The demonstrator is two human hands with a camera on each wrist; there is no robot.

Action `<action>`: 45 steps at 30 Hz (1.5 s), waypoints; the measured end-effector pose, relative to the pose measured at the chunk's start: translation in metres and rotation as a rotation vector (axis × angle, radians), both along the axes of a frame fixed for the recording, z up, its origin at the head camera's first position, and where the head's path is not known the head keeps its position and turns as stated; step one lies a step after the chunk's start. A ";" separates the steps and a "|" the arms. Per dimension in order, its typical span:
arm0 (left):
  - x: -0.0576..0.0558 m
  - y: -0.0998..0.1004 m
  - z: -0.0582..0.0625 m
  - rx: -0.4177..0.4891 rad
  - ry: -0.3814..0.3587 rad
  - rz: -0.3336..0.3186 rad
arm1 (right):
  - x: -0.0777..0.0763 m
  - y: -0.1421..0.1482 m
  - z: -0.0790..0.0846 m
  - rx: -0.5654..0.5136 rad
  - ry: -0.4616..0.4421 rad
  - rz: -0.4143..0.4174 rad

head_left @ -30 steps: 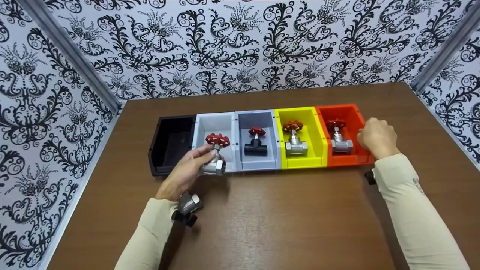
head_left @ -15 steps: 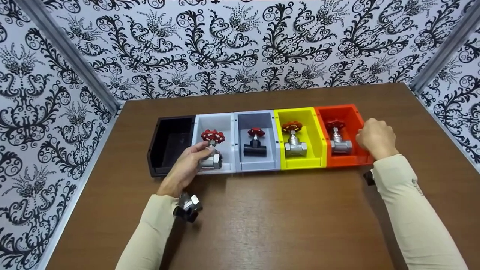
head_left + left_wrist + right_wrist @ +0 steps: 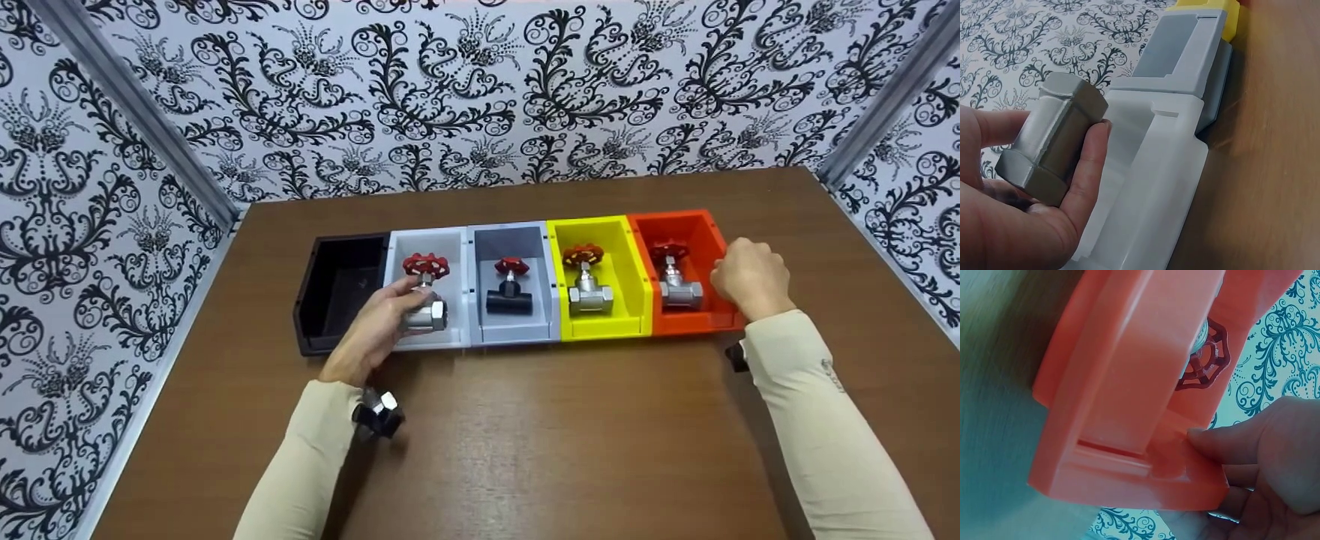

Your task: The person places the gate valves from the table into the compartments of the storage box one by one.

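In the head view my left hand (image 3: pixel 379 326) holds a silver gate valve (image 3: pixel 426 315) with a red handwheel over the white bin (image 3: pixel 450 337). The left wrist view shows thumb and fingers around its metal body (image 3: pixel 1053 138), near the bin's front rim. My right hand (image 3: pixel 754 277) grips the right side wall of the orange-red bin (image 3: pixel 694 322). In the right wrist view the thumb (image 3: pixel 1221 441) lies on the wall's inner side, other fingers outside. That bin contains a silver valve (image 3: pixel 681 292) with a dark red handwheel.
The yellow bin (image 3: pixel 607 328) holds a silver valve (image 3: pixel 590 296); the grey bin (image 3: pixel 517 332), a black-bodied valve (image 3: pixel 510 300). A black bin (image 3: pixel 337 300) stands at the row's left end. A metal fitting (image 3: pixel 386 401), partly hidden, lies by my left wrist. Patterned walls (image 3: pixel 480 90) surround the table.
My left hand has moved the valve slightly left and away from me, further over the white bin. The right hand stays on the orange-red bin's wall.
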State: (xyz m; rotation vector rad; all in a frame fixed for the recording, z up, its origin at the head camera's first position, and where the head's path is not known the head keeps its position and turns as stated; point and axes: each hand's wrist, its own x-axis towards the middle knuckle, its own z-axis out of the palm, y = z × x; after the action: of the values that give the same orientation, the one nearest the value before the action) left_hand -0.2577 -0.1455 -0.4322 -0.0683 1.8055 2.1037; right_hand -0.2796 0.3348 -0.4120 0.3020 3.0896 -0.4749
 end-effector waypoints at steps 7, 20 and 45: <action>-0.004 0.005 0.002 -0.032 -0.003 -0.009 | 0.000 0.000 -0.001 0.002 -0.008 0.001; -0.018 0.015 0.000 -0.085 -0.016 0.018 | 0.001 -0.002 0.001 0.007 0.013 0.006; -0.035 0.024 -0.012 -0.152 -0.072 0.069 | 0.001 0.003 0.002 -0.016 -0.007 0.008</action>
State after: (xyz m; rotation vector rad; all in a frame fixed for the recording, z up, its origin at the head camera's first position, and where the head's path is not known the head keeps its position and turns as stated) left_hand -0.2927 -0.1211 -0.4438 -0.2453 1.9421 1.9794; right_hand -0.2790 0.3375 -0.4105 0.2902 3.0779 -0.4965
